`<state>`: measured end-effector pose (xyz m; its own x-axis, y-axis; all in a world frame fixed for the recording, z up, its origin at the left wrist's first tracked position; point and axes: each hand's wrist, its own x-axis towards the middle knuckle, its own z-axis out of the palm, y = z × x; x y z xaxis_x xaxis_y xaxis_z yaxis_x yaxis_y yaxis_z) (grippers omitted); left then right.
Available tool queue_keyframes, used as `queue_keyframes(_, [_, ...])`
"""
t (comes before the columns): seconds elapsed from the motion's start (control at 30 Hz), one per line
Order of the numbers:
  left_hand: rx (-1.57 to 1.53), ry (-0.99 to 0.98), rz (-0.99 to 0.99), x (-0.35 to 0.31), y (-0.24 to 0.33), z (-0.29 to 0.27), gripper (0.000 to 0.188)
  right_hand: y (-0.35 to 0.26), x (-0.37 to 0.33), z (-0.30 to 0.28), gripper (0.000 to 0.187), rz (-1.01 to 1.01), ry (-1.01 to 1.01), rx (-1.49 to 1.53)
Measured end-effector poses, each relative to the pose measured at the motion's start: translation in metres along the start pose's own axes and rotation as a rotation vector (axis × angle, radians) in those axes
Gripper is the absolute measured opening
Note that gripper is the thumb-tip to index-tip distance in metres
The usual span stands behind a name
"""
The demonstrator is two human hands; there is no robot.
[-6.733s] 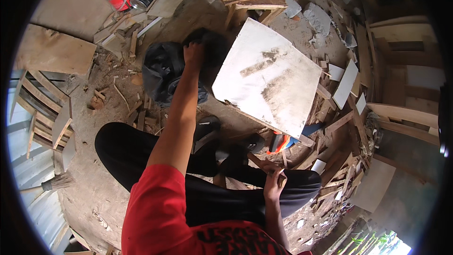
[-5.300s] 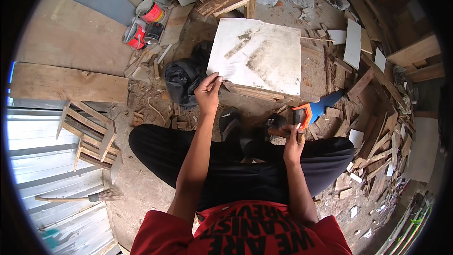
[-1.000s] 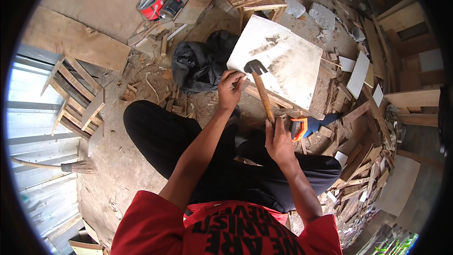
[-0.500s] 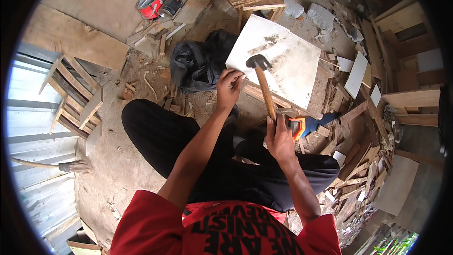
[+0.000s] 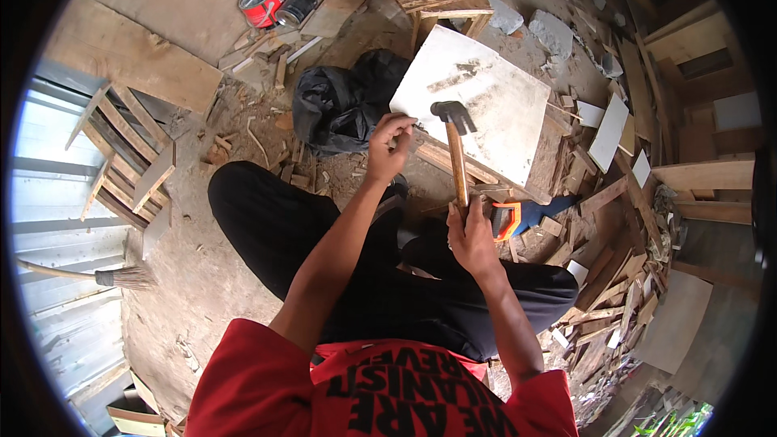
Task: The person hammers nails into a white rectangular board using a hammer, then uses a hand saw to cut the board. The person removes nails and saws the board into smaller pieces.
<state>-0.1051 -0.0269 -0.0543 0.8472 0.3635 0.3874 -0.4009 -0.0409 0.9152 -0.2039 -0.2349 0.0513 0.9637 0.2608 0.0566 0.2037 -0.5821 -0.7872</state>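
Note:
My right hand [image 5: 473, 241] is wrapped round the lower end of the wooden handle of a claw hammer [image 5: 458, 163]. The dark hammer head is raised over a white board [image 5: 506, 105] with dirt smudges, which lies on a wooden frame. At the board's near left corner, my left hand [image 5: 390, 146] has its thumb and forefinger pinched together. Whatever sits between those fingertips is too small to make out. A hand saw [image 5: 508, 220] with an orange and black handle and blue blade lies just right of my right hand.
A black plastic bag [image 5: 344, 105] lies left of the board. Wood scraps [image 5: 615, 275] pile up on the right. Red paint cans [image 5: 261, 5] stand at the far left, near a slatted wooden piece [image 5: 129, 154] and a broom [image 5: 121, 277]. Concrete chunks [image 5: 553, 35] lie beyond the board.
The hammer head has shifted a little to the right and turned, its handle now more upright. My left hand stays pinched at the board's corner.

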Motion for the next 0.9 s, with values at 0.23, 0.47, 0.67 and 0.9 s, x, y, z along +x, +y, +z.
queue_keyframes(0.23, [0.225,0.001,0.067,0.011,0.027,-0.009,0.026,-0.002,-0.003,0.000,0.021,0.100,-0.007,-0.063])
queue_keyframes(0.47, [0.303,-0.030,0.196,0.013,0.008,-0.001,0.015,0.000,0.009,0.003,0.024,0.051,-0.011,-0.102])
queue_keyframes(0.67, [0.483,-0.057,0.308,0.011,0.007,-0.001,0.014,-0.002,0.010,0.002,0.024,0.113,-0.030,-0.082])
queue_keyframes(0.9, [0.514,-0.043,0.306,0.007,0.004,0.000,0.012,-0.002,0.015,0.002,0.023,0.083,-0.065,-0.079])
